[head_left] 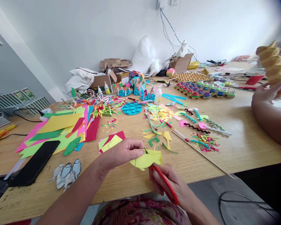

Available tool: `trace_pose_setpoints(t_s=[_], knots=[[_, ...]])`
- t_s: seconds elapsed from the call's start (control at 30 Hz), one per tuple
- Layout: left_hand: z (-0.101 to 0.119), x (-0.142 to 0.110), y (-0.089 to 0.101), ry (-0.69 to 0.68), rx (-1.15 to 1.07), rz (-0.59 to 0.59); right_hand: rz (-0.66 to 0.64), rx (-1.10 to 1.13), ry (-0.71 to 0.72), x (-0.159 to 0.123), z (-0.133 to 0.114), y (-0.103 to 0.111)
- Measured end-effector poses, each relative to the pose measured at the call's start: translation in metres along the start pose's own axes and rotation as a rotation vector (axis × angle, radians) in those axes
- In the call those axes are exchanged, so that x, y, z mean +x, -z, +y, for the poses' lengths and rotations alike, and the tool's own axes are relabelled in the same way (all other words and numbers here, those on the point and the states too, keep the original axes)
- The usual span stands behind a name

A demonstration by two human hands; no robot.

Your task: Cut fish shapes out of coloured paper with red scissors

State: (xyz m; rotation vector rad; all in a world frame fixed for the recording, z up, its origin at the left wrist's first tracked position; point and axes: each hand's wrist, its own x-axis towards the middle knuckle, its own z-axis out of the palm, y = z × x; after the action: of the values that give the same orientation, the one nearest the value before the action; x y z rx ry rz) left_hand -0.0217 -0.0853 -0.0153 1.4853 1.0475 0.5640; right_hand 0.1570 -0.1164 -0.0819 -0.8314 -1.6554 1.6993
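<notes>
The left hand (pixel 126 153) pinches the yellow paper (pixel 141 161) above the near edge of the table (pixel 241 137). The right hand (pixel 170 181) grips the red-handled scissors (pixel 166 185), blades at the paper. At the rear, white plastic (pixel 183 50) tops 1 cardboard box (pixel 182 64). Labels on 2 small bottles (pixel 100 92) and tabletop handwriting (pixel 12 205) are illegible.

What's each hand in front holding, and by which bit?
The left hand pinches the yellow-green paper near its upper left edge. The right hand holds the scissors by the red handles.
</notes>
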Motion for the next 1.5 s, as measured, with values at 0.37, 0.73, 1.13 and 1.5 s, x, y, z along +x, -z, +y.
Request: trace_pose_setpoints(t_s=[0.37,0.73,1.13,1.5], knots=[[0.000,0.001,0.006,-0.050,-0.120,0.079,0.032,-0.039,-0.014,0.003,-0.002,0.002],[-0.026,0.004,-0.044,-0.164,-0.585,0.496,0.133,0.131,-0.021,0.010,0.003,-0.012],[-0.034,0.009,-0.044,-0.221,-0.503,0.559,0.122,0.026,0.006,0.009,-0.003,-0.013],[-0.033,0.008,-0.046,-0.215,-0.509,0.535,0.111,0.070,0.027,0.008,-0.002,-0.013]])
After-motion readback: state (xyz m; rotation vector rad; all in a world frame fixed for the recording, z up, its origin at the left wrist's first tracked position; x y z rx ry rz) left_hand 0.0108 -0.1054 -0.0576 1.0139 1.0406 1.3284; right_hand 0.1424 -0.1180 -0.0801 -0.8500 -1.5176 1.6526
